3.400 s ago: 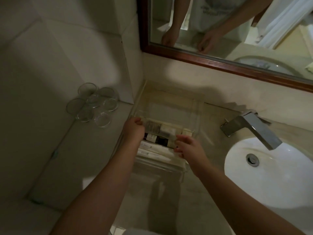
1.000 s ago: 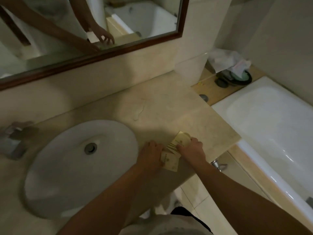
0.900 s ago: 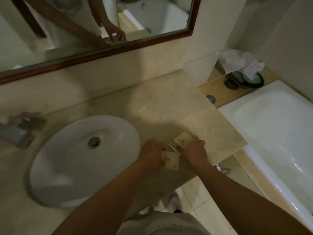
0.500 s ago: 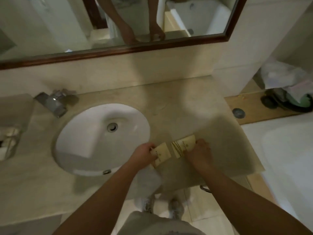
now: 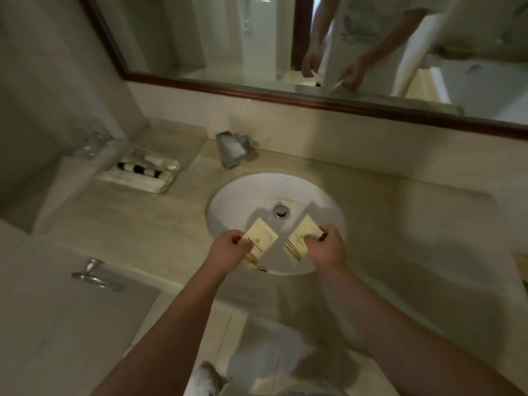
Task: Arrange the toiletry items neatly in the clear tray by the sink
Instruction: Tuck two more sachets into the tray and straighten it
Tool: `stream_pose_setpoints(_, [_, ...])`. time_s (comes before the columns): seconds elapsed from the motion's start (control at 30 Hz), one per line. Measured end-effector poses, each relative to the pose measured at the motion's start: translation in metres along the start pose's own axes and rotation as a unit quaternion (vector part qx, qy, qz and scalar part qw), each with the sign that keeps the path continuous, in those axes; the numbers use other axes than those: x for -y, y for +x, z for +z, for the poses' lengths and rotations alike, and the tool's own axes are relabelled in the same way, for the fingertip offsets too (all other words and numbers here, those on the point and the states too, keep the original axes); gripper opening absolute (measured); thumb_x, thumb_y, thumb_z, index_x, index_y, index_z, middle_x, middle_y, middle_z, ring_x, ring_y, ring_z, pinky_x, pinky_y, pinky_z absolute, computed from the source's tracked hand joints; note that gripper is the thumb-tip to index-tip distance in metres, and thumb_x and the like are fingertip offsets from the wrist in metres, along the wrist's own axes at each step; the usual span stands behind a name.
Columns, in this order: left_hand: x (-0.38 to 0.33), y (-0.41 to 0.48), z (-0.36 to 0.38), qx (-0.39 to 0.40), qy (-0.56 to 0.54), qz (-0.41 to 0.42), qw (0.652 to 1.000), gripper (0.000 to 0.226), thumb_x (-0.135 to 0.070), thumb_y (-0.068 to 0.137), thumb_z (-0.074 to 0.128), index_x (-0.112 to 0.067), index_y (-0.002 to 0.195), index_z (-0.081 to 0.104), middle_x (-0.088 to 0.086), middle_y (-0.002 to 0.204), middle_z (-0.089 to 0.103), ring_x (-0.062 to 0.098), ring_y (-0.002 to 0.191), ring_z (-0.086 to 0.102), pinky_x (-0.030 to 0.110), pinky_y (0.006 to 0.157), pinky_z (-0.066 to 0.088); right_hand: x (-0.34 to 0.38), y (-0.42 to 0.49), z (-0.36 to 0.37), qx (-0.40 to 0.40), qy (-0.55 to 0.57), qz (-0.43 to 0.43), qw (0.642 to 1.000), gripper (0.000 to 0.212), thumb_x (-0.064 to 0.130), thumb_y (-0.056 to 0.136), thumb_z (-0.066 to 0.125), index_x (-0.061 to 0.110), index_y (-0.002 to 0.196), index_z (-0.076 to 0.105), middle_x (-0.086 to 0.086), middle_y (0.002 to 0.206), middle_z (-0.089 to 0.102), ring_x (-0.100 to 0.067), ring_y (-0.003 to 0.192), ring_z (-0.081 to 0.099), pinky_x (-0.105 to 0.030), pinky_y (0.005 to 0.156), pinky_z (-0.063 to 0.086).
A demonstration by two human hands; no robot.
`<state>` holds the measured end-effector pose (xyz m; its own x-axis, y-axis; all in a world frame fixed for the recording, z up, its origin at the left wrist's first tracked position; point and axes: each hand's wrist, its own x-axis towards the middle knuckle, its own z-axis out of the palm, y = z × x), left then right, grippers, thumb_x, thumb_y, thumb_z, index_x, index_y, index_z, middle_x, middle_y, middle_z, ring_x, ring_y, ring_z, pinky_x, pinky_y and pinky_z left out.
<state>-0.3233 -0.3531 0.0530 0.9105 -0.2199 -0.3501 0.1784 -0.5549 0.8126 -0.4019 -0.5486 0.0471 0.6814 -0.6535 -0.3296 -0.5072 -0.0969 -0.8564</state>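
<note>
Left hand [image 5: 228,250] is pinching one packet [image 5: 261,242], right hand [image 5: 328,250] a second packet [image 5: 303,238], above the sink [image 5: 237,201] at centre frame; both are seemingly being carried, next needing a leftward reach to the part-filled tray [image 5: 177,135], upper left.

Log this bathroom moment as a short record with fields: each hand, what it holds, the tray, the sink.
left hand: pinches a cream packet by its near end
right hand: pinches a second cream packet
packets: apart from each other, held up in front of the sink, off the counter
clear tray: on the counter, left of the faucet, holding small bottles and white items
task state: neither packet is in the tray yet
</note>
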Motion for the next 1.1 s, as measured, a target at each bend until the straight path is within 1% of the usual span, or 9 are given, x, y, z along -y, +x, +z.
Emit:
stream_pose_setpoints(0.17, [0.048, 0.005, -0.115, -0.073, -0.031, -0.019, 0.997, 0.014, -0.010, 0.075, 0.074, -0.001, 0.083, 0.066, 0.015, 0.085, 0.072, 0.024, 0.075, 0.067, 0.035, 0.067, 0.053, 0.065, -0.020, 0.101, 0.091, 0.053, -0.011, 0.994, 0.029, 0.013, 0.085, 0.065, 0.009, 0.113, 0.061, -0.005, 0.098, 0.071, -0.019, 0.084, 0.067, -0.025, 0.059, 0.048])
stream_pose_setpoints(0.27, [0.074, 0.011, -0.182, -0.110, -0.061, -0.009, 0.992, 0.012, -0.007, 0.077, 0.073, -0.001, 0.080, 0.063, 0.010, 0.077, 0.069, 0.019, 0.068, 0.063, 0.023, 0.057, 0.049, 0.094, -0.035, 0.162, 0.127, 0.093, 0.007, 0.987, 0.028, 0.007, 0.087, 0.065, 0.004, 0.115, 0.060, -0.011, 0.098, 0.071, -0.019, 0.078, 0.068, -0.028, 0.061, 0.053])
stream_pose_setpoints(0.33, [0.086, 0.017, -0.219, -0.130, -0.082, -0.007, 0.988, 0.010, -0.006, 0.079, 0.071, -0.006, 0.077, 0.062, 0.005, 0.074, 0.067, 0.015, 0.065, 0.063, 0.019, 0.054, 0.049, 0.111, -0.044, 0.198, 0.138, 0.086, -0.001, 0.987, 0.024, 0.007, 0.089, 0.064, 0.003, 0.112, 0.061, -0.010, 0.093, 0.069, -0.013, 0.067, 0.064, -0.020, 0.048, 0.049])
stream_pose_setpoints(0.47, [0.111, 0.031, -0.268, -0.142, -0.133, -0.027, 0.980, 0.015, -0.006, 0.080, 0.069, -0.015, 0.073, 0.059, 0.005, 0.077, 0.068, 0.020, 0.070, 0.066, 0.032, 0.065, 0.052, 0.128, -0.059, 0.254, 0.136, 0.082, -0.003, 0.987, 0.024, 0.009, 0.090, 0.064, 0.003, 0.114, 0.062, -0.013, 0.093, 0.068, -0.011, 0.060, 0.059, -0.013, 0.037, 0.042])
stream_pose_setpoints(0.53, [0.119, 0.041, -0.281, -0.135, -0.159, -0.057, 0.976, 0.013, -0.006, 0.081, 0.067, -0.015, 0.077, 0.058, 0.009, 0.083, 0.069, 0.024, 0.073, 0.067, 0.034, 0.066, 0.052, 0.136, -0.063, 0.272, 0.144, 0.085, -0.001, 0.986, 0.028, 0.008, 0.090, 0.065, 0.004, 0.117, 0.061, -0.013, 0.099, 0.069, -0.013, 0.065, 0.063, -0.017, 0.044, 0.048])
stream_pose_setpoints(0.67, [0.123, 0.071, -0.295, -0.105, -0.263, -0.113, 0.952, 0.017, -0.004, 0.084, 0.062, -0.006, 0.101, 0.064, 0.014, 0.091, 0.070, 0.025, 0.076, 0.067, 0.035, 0.070, 0.052, 0.148, -0.051, 0.298, 0.148, 0.074, 0.016, 0.986, 0.033, 0.012, 0.088, 0.067, 0.008, 0.120, 0.061, -0.013, 0.108, 0.071, -0.026, 0.089, 0.070, -0.043, 0.079, 0.059])
stream_pose_setpoints(0.9, [0.117, 0.120, -0.321, -0.120, -0.284, -0.156, 0.938, 0.026, -0.011, 0.080, 0.069, -0.008, 0.106, 0.067, 0.006, 0.082, 0.070, 0.014, 0.062, 0.061, 0.021, 0.051, 0.041, 0.175, 0.002, 0.346, 0.205, 0.061, 0.068, 0.975, 0.020, 0.006, 0.090, 0.061, 0.009, 0.109, 0.064, -0.011, 0.103, 0.070, -0.027, 0.090, 0.068, -0.041, 0.076, 0.056])
stream_pose_setpoints(1.0, [0.115, 0.147, -0.336, -0.135, -0.296, -0.162, 0.932, 0.023, -0.006, 0.080, 0.068, -0.004, 0.103, 0.066, 0.010, 0.085, 0.070, 0.021, 0.070, 0.063, 0.026, 0.058, 0.046, 0.190, 0.021, 0.369, 0.242, 0.083, 0.080, 0.963, 0.017, 0.003, 0.088, 0.064, 0.017, 0.098, 0.061, -0.012, 0.105, 0.069, -0.029, 0.096, 0.068, -0.047, 0.091, 0.054])
stream_pose_setpoints(1.1, [0.111, 0.175, -0.344, -0.136, -0.324, -0.172, 0.920, 0.012, 0.001, 0.083, 0.063, -0.006, 0.093, 0.062, 0.014, 0.089, 0.066, 0.024, 0.077, 0.063, 0.031, 0.062, 0.051, 0.196, 0.040, 0.386, 0.242, 0.119, 0.066, 0.961, 0.024, 0.003, 0.085, 0.069, 0.018, 0.100, 0.059, -0.011, 0.104, 0.068, -0.027, 0.093, 0.068, -0.042, 0.082, 0.057])
